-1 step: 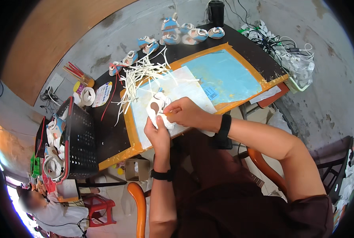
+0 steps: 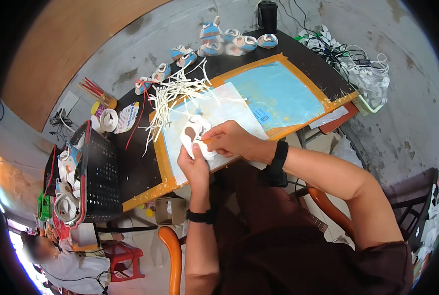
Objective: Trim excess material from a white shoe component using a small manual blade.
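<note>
Around the hands (image 2: 196,166), left clamped on a white shoe (image 2: 190,133), right's hold unclear: heaped laces (image 2: 172,91) beyond, black basket (image 2: 101,169) leftward.

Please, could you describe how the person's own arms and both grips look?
The left grip and right grip are bare hands, ungloved. The forearms are bare except for a black left wristband and a wide black right wristband. A dark brown short sleeve shows on the right side. No cables are visible on them.
</note>
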{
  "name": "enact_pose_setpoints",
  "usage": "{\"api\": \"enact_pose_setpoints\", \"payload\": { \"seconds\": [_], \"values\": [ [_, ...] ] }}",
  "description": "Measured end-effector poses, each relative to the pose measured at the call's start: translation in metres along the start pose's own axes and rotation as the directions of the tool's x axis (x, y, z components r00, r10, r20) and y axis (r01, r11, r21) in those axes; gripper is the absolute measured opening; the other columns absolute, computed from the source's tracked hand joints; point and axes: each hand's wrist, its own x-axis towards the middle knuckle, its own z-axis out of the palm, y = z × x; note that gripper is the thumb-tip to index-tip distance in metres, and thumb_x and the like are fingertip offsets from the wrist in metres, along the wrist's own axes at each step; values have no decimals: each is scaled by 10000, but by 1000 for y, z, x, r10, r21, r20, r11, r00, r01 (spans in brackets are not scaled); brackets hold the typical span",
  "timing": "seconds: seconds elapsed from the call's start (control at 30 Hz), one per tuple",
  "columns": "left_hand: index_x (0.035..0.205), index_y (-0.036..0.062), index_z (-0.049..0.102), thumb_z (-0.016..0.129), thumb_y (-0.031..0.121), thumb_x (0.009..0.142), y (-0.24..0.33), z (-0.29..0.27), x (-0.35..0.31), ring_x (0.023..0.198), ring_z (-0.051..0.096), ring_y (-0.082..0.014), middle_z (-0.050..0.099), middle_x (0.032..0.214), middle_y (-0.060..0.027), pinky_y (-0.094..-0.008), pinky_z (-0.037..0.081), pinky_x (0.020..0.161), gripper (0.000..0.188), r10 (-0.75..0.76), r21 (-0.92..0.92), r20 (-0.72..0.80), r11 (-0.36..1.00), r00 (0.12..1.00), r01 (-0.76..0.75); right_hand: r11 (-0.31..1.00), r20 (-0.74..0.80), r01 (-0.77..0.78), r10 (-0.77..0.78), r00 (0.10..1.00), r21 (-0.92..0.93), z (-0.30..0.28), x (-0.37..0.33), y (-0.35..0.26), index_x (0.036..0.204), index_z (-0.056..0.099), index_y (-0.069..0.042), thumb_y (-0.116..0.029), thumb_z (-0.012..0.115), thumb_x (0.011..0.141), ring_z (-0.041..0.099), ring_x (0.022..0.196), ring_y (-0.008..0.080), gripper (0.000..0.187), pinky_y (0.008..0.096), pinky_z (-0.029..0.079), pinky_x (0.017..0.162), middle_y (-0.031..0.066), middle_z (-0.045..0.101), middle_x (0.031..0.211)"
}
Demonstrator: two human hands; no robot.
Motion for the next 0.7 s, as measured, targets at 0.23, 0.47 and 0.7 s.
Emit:
{"api": "enact_pose_setpoints", "payload": {
  "seconds": [0.23, 0.47, 0.7],
  "values": [
    [1129, -68, 565, 459, 49, 914, 2, -7, 5, 882, 586, -165, 648, 994, -126, -308, 469, 803, 266, -68, -11, 26, 998, 997, 68, 744, 58, -464, 501, 864, 482, 11, -3, -8, 1014, 663, 7, -145, 645, 849, 426, 548, 44, 225, 203, 308, 430, 24, 569, 706],
    [1145, -63, 575, 445, 50, 909, -3, 0, 3, 869, 605, -189, 665, 971, -146, -334, 474, 797, 292, 1, 27, -23, 1000, 1000, 0, 810, -174, 340, -467, 867, -478, 33, 6, 26, 873, 636, 24, -93, 604, 815, 577, 564, 226, 135, 323, 426, 470, 126, 616, 682],
    [1151, -61, 567, 436, 48, 906, -9, 2, 4, 824, 626, -253, 666, 940, -188, -354, 479, 781, 299, 36, 66, -32, 997, 999, -34, 487, 252, 464, -438, 863, -740, 26, 13, 7, 717, 596, -3, -35, 575, 781, 608, 594, 307, 74, 391, 475, 508, 169, 604, 641]
  ]
}}
